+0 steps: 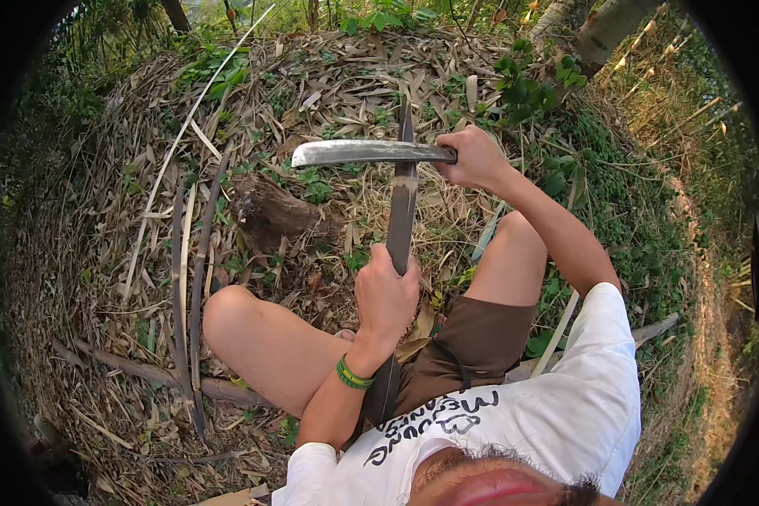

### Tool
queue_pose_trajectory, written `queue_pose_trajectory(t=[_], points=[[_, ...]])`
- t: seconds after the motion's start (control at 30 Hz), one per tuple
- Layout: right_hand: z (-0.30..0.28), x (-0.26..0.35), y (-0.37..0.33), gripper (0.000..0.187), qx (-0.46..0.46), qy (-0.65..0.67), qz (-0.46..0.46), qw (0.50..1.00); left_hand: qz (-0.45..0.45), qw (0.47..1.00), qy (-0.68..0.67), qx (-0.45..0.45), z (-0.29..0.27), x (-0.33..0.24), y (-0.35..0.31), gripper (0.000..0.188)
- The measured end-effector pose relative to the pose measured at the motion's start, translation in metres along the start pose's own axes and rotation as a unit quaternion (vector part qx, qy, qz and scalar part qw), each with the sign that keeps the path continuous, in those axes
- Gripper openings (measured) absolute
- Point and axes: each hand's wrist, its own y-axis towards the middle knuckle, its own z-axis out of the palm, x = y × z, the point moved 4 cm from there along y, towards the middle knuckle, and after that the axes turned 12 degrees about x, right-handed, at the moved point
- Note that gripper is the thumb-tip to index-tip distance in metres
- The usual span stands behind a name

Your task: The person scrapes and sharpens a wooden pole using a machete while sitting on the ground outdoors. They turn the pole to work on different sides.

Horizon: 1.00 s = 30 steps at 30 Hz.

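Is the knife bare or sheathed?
Bare: the knife shows uncovered metal, whitish toward the tip, reaching from the right hand across the strip in this view.

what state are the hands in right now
Left hand: closed, holding the long dark strip.
Right hand: closed, holding the long knife by its handle end.

Soft, even daylight falls on the leaf litter [329, 72] with mild shadows, while a strip of ground [702, 396] toward the right glows warmer. The blade [346, 152] catches a whitish sheen, fairly sharp; fisheye distortion curves the outer scene into dark, softer corners.
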Motion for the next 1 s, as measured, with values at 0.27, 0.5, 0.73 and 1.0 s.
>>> queue_pose_trajectory(t=[0.27, 0.5, 0.73, 1.0], points=[[-0.002, 0.003, 0.004, 0.019, -0.032, 0.026, -0.010, 0.999, 0.008, 1.000, -0.025, 0.003, -0.001, 0.002, 0.002, 0.022], [-0.002, -0.005, 0.005, 0.024, -0.023, 0.048, -0.001, 0.999, 0.006, 0.998, -0.057, 0.000, 0.000, 0.000, -0.005, 0.020], [-0.031, -0.028, 0.024, 0.019, -0.048, 0.121, 0.128, 0.983, -0.011, 0.994, -0.092, 0.053, 0.005, -0.007, -0.008, 0.016], [-0.012, -0.004, -0.001, 0.015, -0.046, 0.091, -0.007, 0.995, -0.038, 0.996, -0.071, 0.049, -0.004, -0.009, -0.011, 0.021]])
